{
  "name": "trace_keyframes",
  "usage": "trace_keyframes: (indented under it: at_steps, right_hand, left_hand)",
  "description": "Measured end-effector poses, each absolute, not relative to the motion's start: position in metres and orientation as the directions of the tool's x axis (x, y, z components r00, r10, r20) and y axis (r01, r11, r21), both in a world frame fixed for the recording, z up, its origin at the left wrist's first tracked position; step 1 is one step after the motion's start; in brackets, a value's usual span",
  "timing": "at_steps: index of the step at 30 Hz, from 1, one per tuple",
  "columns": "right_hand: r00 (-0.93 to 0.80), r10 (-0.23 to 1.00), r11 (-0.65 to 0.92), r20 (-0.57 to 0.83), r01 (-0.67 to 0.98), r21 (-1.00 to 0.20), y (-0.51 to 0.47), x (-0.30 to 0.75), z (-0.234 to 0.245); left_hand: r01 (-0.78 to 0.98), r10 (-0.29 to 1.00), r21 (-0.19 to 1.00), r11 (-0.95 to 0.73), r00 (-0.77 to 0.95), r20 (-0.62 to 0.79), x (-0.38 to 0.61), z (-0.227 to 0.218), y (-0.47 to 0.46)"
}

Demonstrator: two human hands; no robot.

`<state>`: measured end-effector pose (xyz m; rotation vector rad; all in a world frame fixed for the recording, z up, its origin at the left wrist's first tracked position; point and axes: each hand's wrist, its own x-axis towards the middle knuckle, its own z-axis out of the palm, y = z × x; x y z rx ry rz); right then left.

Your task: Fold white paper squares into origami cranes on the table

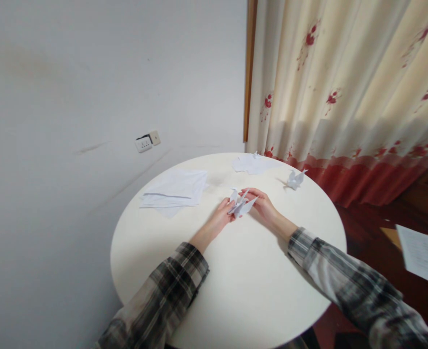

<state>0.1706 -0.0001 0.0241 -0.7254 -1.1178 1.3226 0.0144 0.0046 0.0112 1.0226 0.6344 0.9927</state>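
Observation:
A white folded paper crane (241, 206) is held above the middle of the round white table, its wings and points sticking up. My left hand (224, 212) grips it from the left, thumb on top. From the right, my right hand (263, 202) has its fingers closed on the far side of the crane, partly hidden behind a wing. Another finished paper crane (295, 179) stands on the table beyond my right hand.
Stacked white paper sheets (174, 188) lie at the table's left back. More loose sheets (252, 165) lie at the far edge, with a small folded paper piece (256, 155) on them. The wall carries a socket (143, 143); a curtain (344, 97) hangs behind. Written paper (422, 254) lies off to the right.

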Motion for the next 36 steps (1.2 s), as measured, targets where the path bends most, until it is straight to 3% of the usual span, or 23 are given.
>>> trace_keyframes:
  at_steps: [4, 10, 18, 36]
  right_hand:
    - [-0.149, 0.961, 0.174, 0.234, -0.33, -0.928, -0.004, 0.168, 0.027]
    - [-0.015, 0.972, 0.219, 0.233, -0.283, -0.934, -0.001, 0.169, 0.026]
    - [-0.022, 0.973, 0.212, 0.229, -0.302, -0.929, 0.0, 0.166, 0.028]
    - [0.052, 0.99, 0.138, 0.128, -0.277, -0.951, 0.007, 0.17, 0.017]
  left_hand:
    - [-0.367, 0.902, 0.915, 0.17, 0.432, 0.006, 0.015, 0.01, 0.006]
    - [-0.346, 0.906, 0.928, 0.139, 0.423, 0.022, 0.015, 0.01, 0.006]
    - [-0.296, 0.913, 0.951, 0.088, 0.406, 0.042, 0.017, 0.013, 0.005]
    - [-0.275, 0.89, 0.96, 0.05, 0.448, 0.082, 0.015, 0.01, 0.006]
